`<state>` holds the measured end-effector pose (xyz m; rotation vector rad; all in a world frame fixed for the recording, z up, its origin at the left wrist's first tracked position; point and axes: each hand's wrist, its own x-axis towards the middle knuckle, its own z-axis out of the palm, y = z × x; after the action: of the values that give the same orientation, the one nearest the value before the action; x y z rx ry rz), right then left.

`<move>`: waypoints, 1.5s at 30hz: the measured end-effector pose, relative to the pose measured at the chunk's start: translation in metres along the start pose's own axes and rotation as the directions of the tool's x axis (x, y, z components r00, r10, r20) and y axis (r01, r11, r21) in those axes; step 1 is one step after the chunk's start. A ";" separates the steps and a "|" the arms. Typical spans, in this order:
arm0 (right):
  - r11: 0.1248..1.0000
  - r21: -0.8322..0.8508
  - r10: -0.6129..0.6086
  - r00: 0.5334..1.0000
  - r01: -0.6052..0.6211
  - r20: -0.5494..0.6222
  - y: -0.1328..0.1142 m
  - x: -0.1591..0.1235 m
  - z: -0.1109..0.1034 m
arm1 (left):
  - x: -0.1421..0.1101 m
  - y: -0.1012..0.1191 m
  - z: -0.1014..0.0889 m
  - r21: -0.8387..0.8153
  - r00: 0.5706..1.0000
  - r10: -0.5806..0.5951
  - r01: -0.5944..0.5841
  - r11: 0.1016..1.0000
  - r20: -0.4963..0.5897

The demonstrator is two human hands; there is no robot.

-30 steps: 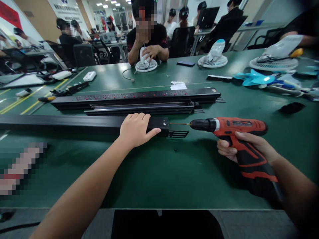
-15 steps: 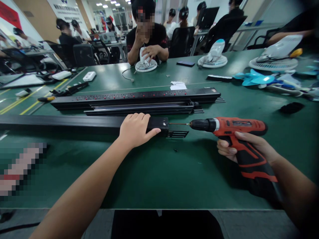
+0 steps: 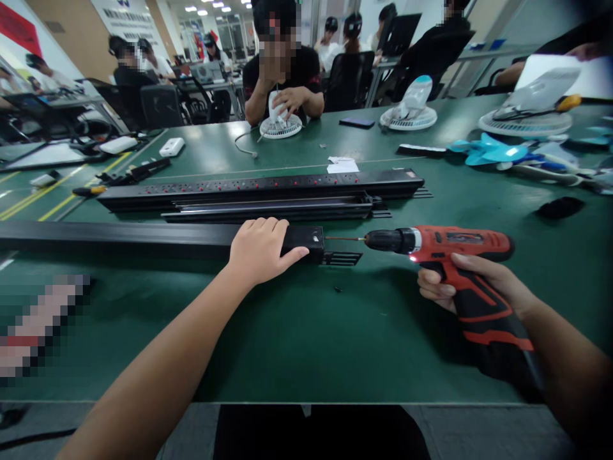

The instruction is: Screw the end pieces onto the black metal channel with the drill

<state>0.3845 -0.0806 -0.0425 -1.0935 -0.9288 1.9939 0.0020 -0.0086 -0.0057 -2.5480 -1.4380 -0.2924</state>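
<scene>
My left hand (image 3: 261,249) is closed over the right part of a long black bar (image 3: 191,235), pressing it to the table, thumb along the near side. At the bar's right end, a slotted black bracket (image 3: 342,258) sticks out. My right hand (image 3: 498,281) is wrapped round the handle of a red and black cordless drill (image 3: 462,243), index finger at the trigger. From the chuck a long thin driver bit (image 3: 345,238) reaches to the bar's end face; its tip is hidden there. The drill's small light glows. A tiny dark piece (image 3: 338,289) lies below the bracket.
Behind the bar lie a black power strip (image 3: 268,184) with red-marked sockets and a slim black channel (image 3: 272,209). Across the green table (image 3: 297,345), a person (image 3: 282,70) handles a white fan part. Blue fan blades (image 3: 493,150) and fan parts lie at right.
The drill's light has come on. At the far right, a white sheet or board has come into view by another person's hand. My hands and the bar look unmoved.
</scene>
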 end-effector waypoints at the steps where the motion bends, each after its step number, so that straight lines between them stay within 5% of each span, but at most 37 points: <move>1: 1.000 -0.003 0.000 1.000 0.000 -0.001 0.000 0.000 0.000 | 0.000 0.000 0.000 -0.001 1.000 -0.002 0.002 1.000 0.007; 45: 0.996 0.085 -0.002 1.000 0.005 -0.031 -0.001 0.000 0.003 | 0.000 0.000 0.000 0.015 1.000 0.003 -0.003 1.000 -0.006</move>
<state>0.3821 -0.0812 -0.0409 -1.0715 -0.8217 1.9900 0.0018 -0.0088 -0.0059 -2.5349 -1.4290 -0.2880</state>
